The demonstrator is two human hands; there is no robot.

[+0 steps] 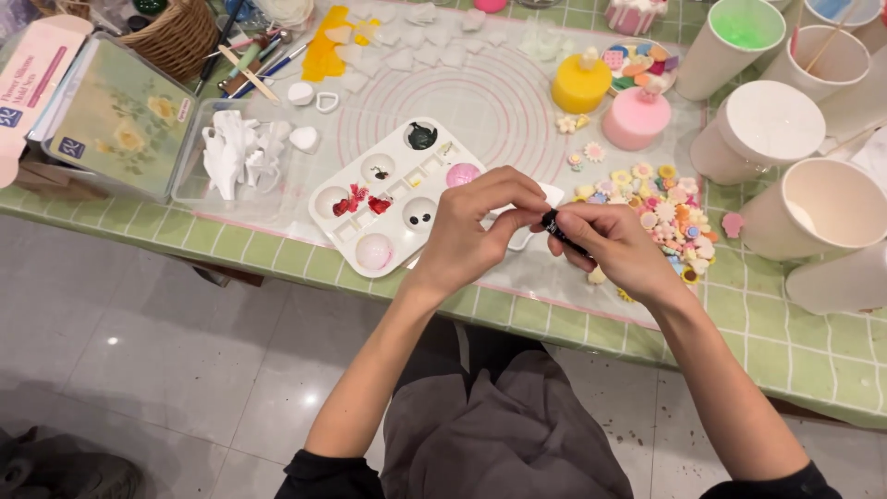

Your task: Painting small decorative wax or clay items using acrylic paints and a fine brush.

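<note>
Green tiled table [795, 351], one white palette [388, 199], left hand [471, 231] and right hand [614, 245] pinching one black pen [564, 231]

Pastels and checks across the craft table

The green tablecloth with a pale grid check [785, 342] carries a translucent silicone mat with pink ring lines and pink edging [480, 102]. The white plastic paint palette [393, 199] holds wells of black, red, pink and white. Beside it lie a yellow round candle-like block [580, 85], a pink one [636, 118], multicoloured small flower-shaped charms [670, 217] and white paper cups [813, 208].
</note>
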